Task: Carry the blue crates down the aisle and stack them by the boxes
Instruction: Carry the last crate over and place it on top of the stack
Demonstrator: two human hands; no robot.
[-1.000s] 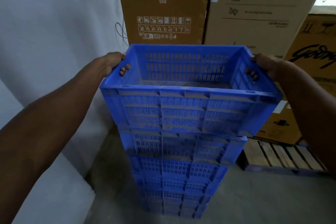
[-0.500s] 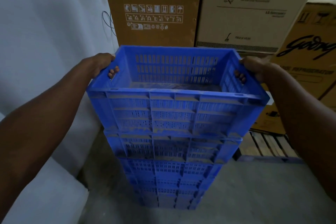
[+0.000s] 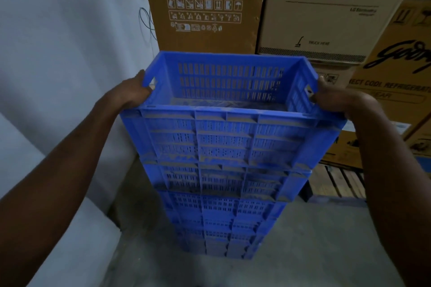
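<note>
A stack of several blue slotted crates (image 3: 224, 214) stands on the concrete floor against the cardboard boxes. The top blue crate (image 3: 228, 137) sits on the stack, empty and dusty. My left hand (image 3: 131, 93) clasps its left end at the rim, thumb up by the handle slot. My right hand (image 3: 335, 100) clasps the right end the same way. Both handle slots show empty, with no fingers through them; my fingers are hidden outside the crate walls.
Tall brown cardboard boxes (image 3: 205, 7) and a paler one (image 3: 321, 11) stand right behind the stack. A yellow refrigerator box (image 3: 396, 72) sits on a wooden pallet (image 3: 335, 182) at the right. A white wall (image 3: 70, 42) closes the left side.
The top crate has come down onto the stack. My fingers, earlier poking through the handle slots, have slid out and both hands now sit on the outside of the crate's ends.
</note>
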